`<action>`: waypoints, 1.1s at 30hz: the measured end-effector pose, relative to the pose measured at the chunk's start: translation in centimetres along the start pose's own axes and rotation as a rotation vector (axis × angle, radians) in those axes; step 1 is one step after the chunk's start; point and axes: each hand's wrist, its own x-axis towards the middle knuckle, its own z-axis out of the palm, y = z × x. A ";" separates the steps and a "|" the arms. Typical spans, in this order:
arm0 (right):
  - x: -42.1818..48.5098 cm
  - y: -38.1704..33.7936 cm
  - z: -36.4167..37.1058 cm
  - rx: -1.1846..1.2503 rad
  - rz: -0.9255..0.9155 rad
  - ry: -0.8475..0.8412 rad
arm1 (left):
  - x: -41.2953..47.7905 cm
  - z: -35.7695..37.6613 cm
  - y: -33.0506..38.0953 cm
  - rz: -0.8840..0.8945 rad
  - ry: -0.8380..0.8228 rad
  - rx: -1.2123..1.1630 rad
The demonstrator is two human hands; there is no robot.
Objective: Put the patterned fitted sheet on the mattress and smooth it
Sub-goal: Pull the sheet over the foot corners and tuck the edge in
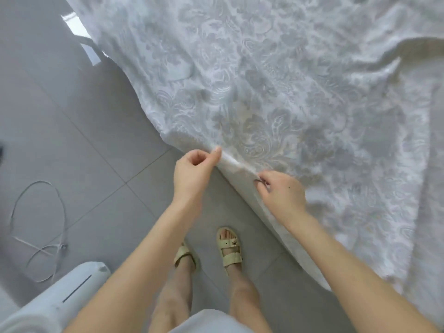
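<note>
1. Far left: grey tiled floor, glossy, thin grout lines, open from the left border up to the bed edge. A bright light reflection sits on it at upper left.
2. A thin white cable lies in loose loops on the tiles, well apart from the bed.
3. Bottom left: a white rounded appliance, smooth shell with a dark slot, just beside the person's left forearm.
4. The person stands on the floor strip between the appliance and the bed, in pale strapped sandals, feet near the bed side.
5. Left hand: fingers curled in, thumb and forefinger pinching the sheet hem at the bed edge.
6. Right hand: fingers curled, pinching the same hem just beside the left hand. The hem is pulled taut between the two hands.
7. The mattress side shows below the right hand as a pale textured strip running diagonally to the lower right.
8. The patterned fitted sheet, white with a grey-blue floral paisley print, is soft and creased. It is spread over the mattress top from the hands to the right border. Its free edge runs diagonally up to the top left, hanging over the floor.
9. Upper right: part of the sheet is folded back on itself in a thick wrinkle.
</note>
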 end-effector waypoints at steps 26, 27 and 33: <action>-6.3 15.2 2.7 -0.153 0.190 -0.099 | 7.0 15.6 -18.1 -0.703 -0.224 -0.437; -6.6 15.5 2.6 -0.140 0.204 -0.094 | 7.0 15.8 -18.2 -0.658 -0.192 -0.401; -9.4 16.4 2.8 0.018 0.281 -0.099 | 6.2 14.8 -17.4 -0.291 -0.030 -0.104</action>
